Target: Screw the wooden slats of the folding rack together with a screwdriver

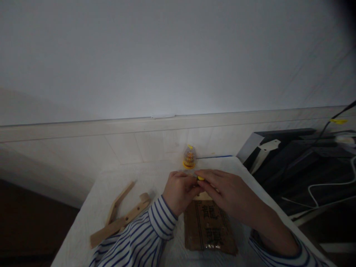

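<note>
Dim white worktop [111,185]: left hand [179,191] and right hand [226,191] meet above the brown printed packet [210,230], grips pinching a small yellow plastic piece [200,178] — so tiny, it could slip and roll away.

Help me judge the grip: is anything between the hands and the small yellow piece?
Nothing visible. The left hand and right hand meet right at the yellow piece; the domed toy stands beyond them, the brown packet lies nearer.
</note>
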